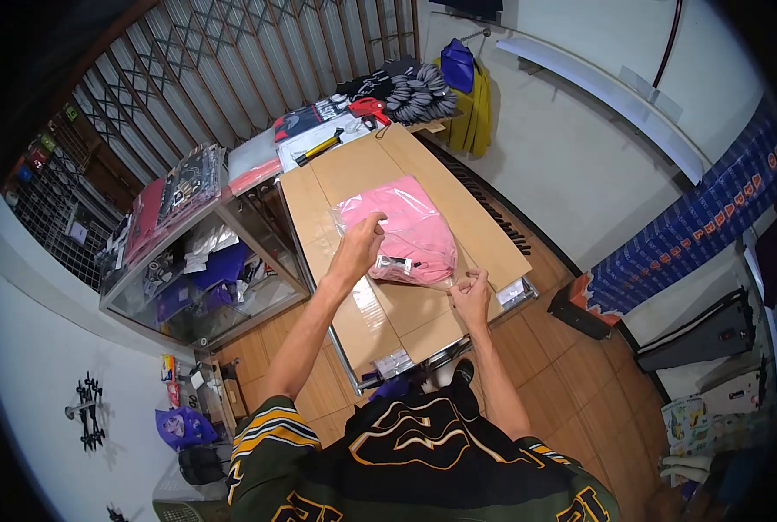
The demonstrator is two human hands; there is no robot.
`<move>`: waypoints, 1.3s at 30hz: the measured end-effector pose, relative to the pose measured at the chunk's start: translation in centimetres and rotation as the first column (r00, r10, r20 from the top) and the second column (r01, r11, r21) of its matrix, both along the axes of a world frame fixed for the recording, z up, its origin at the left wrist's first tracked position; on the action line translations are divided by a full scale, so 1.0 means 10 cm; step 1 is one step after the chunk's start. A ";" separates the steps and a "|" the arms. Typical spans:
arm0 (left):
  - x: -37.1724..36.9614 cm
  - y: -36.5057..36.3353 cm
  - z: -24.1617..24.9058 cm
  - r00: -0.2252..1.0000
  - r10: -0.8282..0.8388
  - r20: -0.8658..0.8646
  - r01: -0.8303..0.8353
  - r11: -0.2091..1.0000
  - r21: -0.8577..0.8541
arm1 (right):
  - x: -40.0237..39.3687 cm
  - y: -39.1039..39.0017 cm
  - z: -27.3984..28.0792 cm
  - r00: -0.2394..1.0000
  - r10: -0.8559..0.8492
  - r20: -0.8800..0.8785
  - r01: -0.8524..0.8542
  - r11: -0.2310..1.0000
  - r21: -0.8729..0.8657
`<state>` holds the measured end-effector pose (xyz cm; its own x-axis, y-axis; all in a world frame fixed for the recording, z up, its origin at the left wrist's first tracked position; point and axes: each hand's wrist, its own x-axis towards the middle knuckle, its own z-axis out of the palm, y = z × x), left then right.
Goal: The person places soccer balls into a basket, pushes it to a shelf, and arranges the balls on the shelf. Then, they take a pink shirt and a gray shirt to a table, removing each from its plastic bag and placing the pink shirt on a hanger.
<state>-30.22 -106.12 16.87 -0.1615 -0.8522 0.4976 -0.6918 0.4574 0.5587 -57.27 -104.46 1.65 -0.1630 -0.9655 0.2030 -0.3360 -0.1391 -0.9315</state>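
Observation:
A folded pink garment (410,222) lies in a clear plastic bag (413,193) on the cardboard-topped table. A label in white and black shows near the bag's lower edge. My left hand (358,248) is over the bag's left side, its fingers curled together. A small pale bit shows at those fingertips, too small to name. At the bag's lower right corner, my right hand (471,300) pinches the plastic between thumb and fingers.
Brown cardboard (345,178) covers the table. Along its far end lie a yellow-and-black tool (319,148), a red tape dispenser (369,108) and bundled grey gloves (419,94). To the left stands a glass display case (206,270); at right, a blue printed roll (684,226).

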 end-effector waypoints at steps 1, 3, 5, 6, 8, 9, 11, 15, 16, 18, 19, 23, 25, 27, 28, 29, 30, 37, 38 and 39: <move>0.01 -0.01 0.06 1.000 -0.006 0.008 0.006 1.000 0.006 | 0.00 0.00 -0.01 1.000 0.001 0.002 -0.001 1.000 -0.009; 0.03 -0.02 0.16 0.999 -0.020 0.025 0.020 1.000 0.018 | 0.00 0.00 0.00 1.000 0.003 0.006 -0.003 1.000 -0.007; 0.08 -0.06 0.23 0.996 -0.029 0.079 0.029 1.000 -0.007 | 0.00 0.02 0.02 1.000 0.007 0.012 -0.008 1.000 0.018; 0.09 -0.07 0.27 0.994 -0.030 0.106 0.033 0.999 -0.019 | -0.01 0.02 0.03 1.000 0.005 0.002 -0.005 1.000 0.009; 0.12 -0.10 0.35 0.986 -0.051 0.157 0.057 0.998 -0.038 | 0.00 0.03 0.04 1.000 0.001 -0.016 -0.001 1.000 -0.007; 0.12 -0.11 0.39 0.981 -0.061 0.183 0.071 0.996 -0.047 | 0.00 0.02 0.03 1.000 0.001 -0.025 -0.002 1.000 -0.012; 0.12 -0.12 0.46 0.965 -0.094 0.246 0.109 0.993 -0.050 | -0.01 0.00 -0.01 0.999 0.000 -0.043 -0.001 1.000 -0.023; 0.13 -0.22 0.52 0.916 -0.118 0.384 0.140 0.990 -0.028 | -0.02 0.03 0.05 0.999 0.010 -0.034 -0.011 0.999 -0.041; 0.14 -0.25 0.52 0.901 -0.135 0.413 0.160 0.987 -0.028 | -0.02 0.06 0.10 1.000 0.021 -0.007 -0.021 1.000 -0.020; 0.16 -0.33 0.54 0.869 -0.165 0.467 0.200 0.979 -0.027 | -0.02 0.06 0.11 0.999 0.032 0.011 -0.032 0.999 -0.004; 0.17 -0.37 0.56 0.845 -0.182 0.503 0.231 0.972 -0.035 | -0.02 0.05 0.09 0.999 0.032 0.003 -0.032 0.999 -0.008; 0.14 -0.46 0.72 0.750 -0.230 0.620 0.326 0.944 -0.045 | -0.04 0.06 0.09 0.998 0.033 -0.052 -0.035 0.999 -0.040; 0.13 -0.47 0.80 0.721 -0.241 0.650 0.339 0.940 -0.027 | -0.05 0.04 0.13 0.996 0.033 -0.088 -0.038 0.998 -0.057; 0.14 -0.51 0.83 0.706 -0.248 0.663 0.333 0.943 -0.002 | -0.05 0.05 0.16 0.992 0.045 -0.115 -0.054 0.996 -0.074; 0.14 -0.51 0.81 0.728 -0.252 0.638 0.314 0.949 0.016 | -0.06 0.04 0.19 0.991 0.054 -0.124 -0.065 0.994 -0.088; 0.13 -0.52 0.80 0.749 -0.251 0.613 0.294 0.955 0.032 | -0.06 0.00 0.20 0.989 0.064 -0.130 -0.078 0.991 -0.105; 0.12 -0.55 0.84 0.768 -0.250 0.590 0.277 0.960 0.045 | -0.05 -0.04 0.18 0.993 0.079 -0.083 -0.083 0.995 -0.049; -0.29 -0.03 0.57 0.933 -0.280 0.226 0.228 0.946 0.233 | -0.22 0.13 0.36 0.991 0.057 -0.122 -0.058 0.998 -0.008; -0.37 0.06 0.49 0.929 -0.280 0.243 0.207 0.936 0.285 | -0.21 0.17 0.39 0.984 0.113 -0.135 -0.116 0.993 -0.014; -0.41 0.11 0.51 0.912 -0.367 0.182 0.281 0.883 0.375 | -0.20 0.22 0.42 0.974 0.170 -0.149 -0.174 0.985 -0.017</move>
<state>-34.37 -105.00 21.94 -0.5353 -0.8383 0.1034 -0.6692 0.4956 0.5537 -59.25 -102.27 5.89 0.0385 -0.9697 0.2411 -0.4372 -0.2333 -0.8686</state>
